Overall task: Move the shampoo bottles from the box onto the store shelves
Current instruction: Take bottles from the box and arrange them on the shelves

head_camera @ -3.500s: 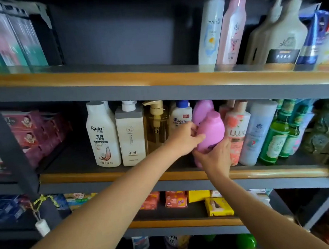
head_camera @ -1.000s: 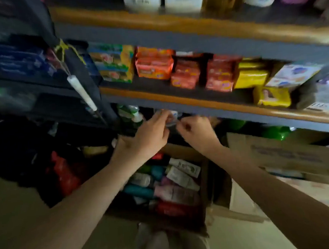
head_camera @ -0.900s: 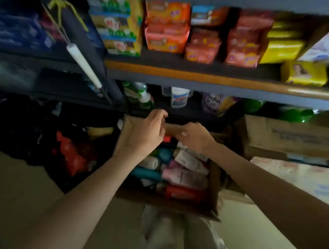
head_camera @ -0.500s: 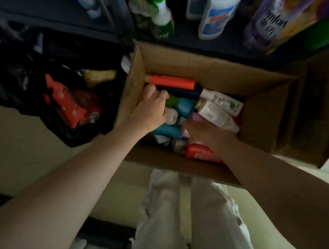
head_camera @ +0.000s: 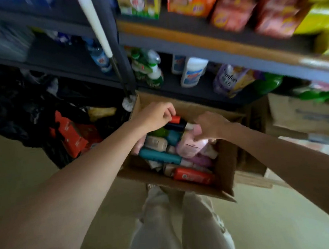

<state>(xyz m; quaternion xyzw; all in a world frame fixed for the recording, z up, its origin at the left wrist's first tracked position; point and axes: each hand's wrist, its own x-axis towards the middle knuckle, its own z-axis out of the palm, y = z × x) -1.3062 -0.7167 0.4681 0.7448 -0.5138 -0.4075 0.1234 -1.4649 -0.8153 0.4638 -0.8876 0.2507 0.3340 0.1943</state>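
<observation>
Both hands are in the box (head_camera: 224,170). The right hand (head_camera: 211,125) pinches a pink bottle (head_camera: 188,146); the left hand (head_camera: 153,116) is curled, maybe empty. The bottle might slip and knock the others.

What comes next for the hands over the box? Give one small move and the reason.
Probably lift the pink bottle clear of the cardboard box. The right hand already grips its top, while the left hand only pinches a red-capped bottle lying among the others.
</observation>
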